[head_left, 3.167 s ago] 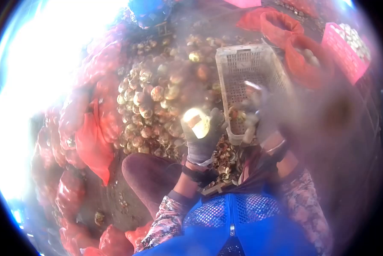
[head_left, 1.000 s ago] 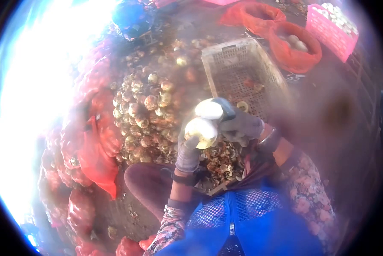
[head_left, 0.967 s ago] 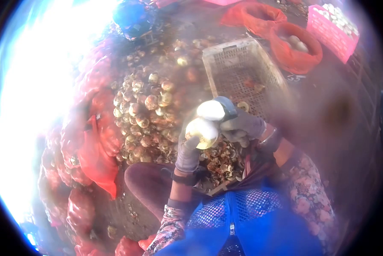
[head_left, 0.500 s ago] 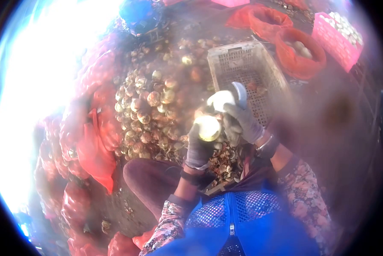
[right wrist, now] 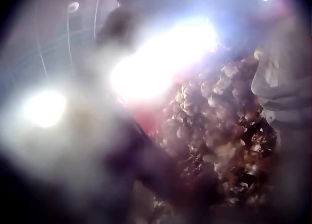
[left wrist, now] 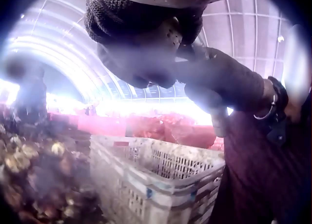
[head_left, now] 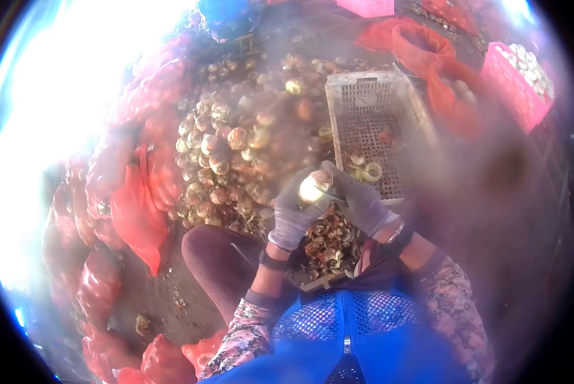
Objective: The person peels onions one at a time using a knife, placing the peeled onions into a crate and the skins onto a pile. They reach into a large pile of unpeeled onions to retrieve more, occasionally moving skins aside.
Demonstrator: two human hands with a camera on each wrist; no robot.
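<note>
In the head view my gloved left hand point(head_left: 293, 214) grips an onion point(head_left: 316, 185), its pale side facing up and brown skin at the far edge. My gloved right hand point(head_left: 360, 198) is drawn in against the onion's right side. It holds a knife, of which a thin edge point(head_left: 336, 198) shows crossing the onion's lower right; the handle is hidden in the fingers. The left wrist view has both hands meeting overhead, with the speckled onion point(left wrist: 170, 33) between them. Haze and glare blur most of the right wrist view.
A plastic crate point(head_left: 353, 78) with a pale ring-shaped piece point(head_left: 371, 171) stands just beyond my right hand. Heaped onions point(head_left: 220, 147) spread ahead to the left. Scraps of skin point(head_left: 332, 246) lie below my hands. Red mesh bags point(head_left: 136, 211) line the left; a pink crate point(head_left: 517, 89) stands at back right.
The right hand turned and came down onto the onion; a bright white piece beside it no longer shows there. Earlier the right hand was over the crate. The head view shifted slightly.
</note>
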